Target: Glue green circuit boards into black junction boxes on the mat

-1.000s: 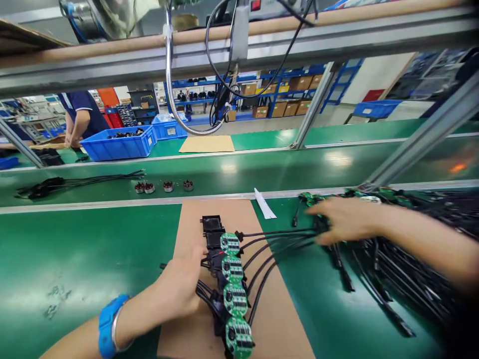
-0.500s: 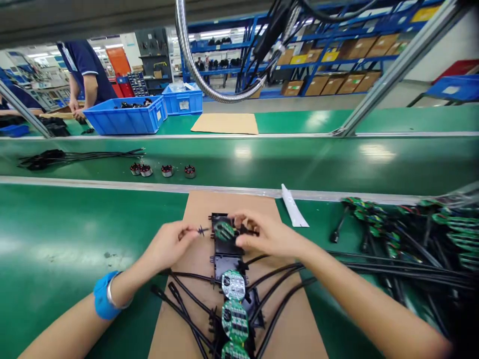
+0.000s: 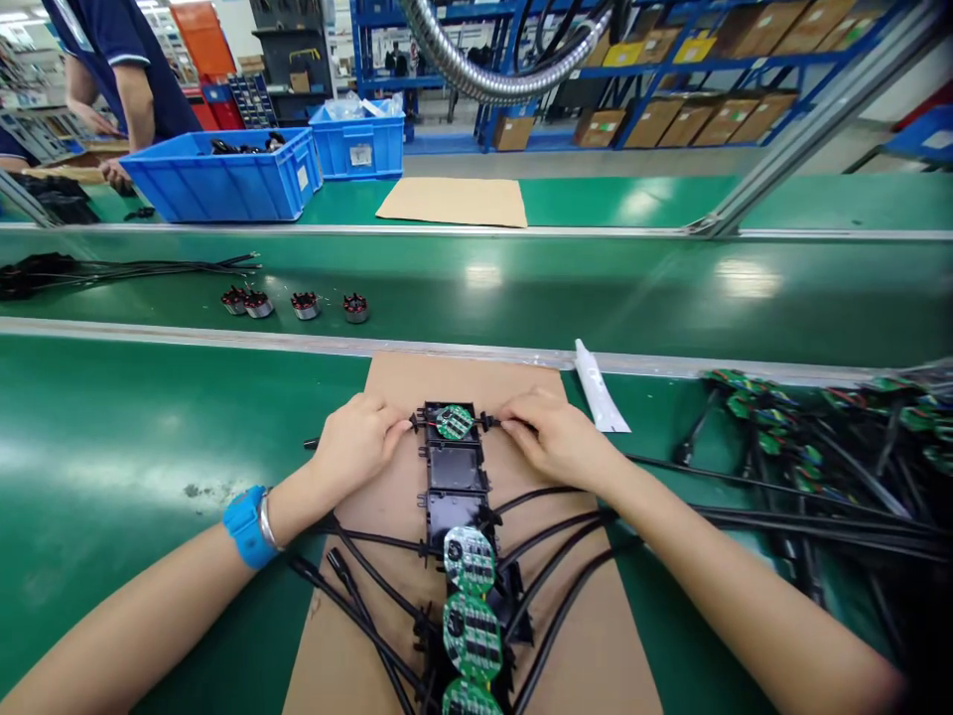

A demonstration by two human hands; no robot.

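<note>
A round green circuit board (image 3: 454, 422) lies over the farthest of several black plastic housings (image 3: 456, 467) set in a row. From the board, leads run out to both sides. Just left of that housing, my left hand (image 3: 361, 437) pinches a black cable at its thin end. On the other side my right hand (image 3: 555, 434) is closed on a second black cable, beside its grommet (image 3: 487, 422). Nearer to me, more round boards (image 3: 473, 636) rest on housings in the same row, with black cables (image 3: 562, 586) spreading out both ways.
Brown cardboard (image 3: 581, 645) lies under the row. A white tube (image 3: 600, 389) lies beyond my right hand. Wired boards and cables (image 3: 811, 437) are heaped at right. Several small motors (image 3: 306, 305) stand past the ledge. Behind are blue bins (image 3: 223, 179) and a person (image 3: 123, 70).
My right hand has drawn off the board to the right. My left hand has moved up beside the far housing. The board now sits flatter, with a cable held at each side. The view has shifted.
</note>
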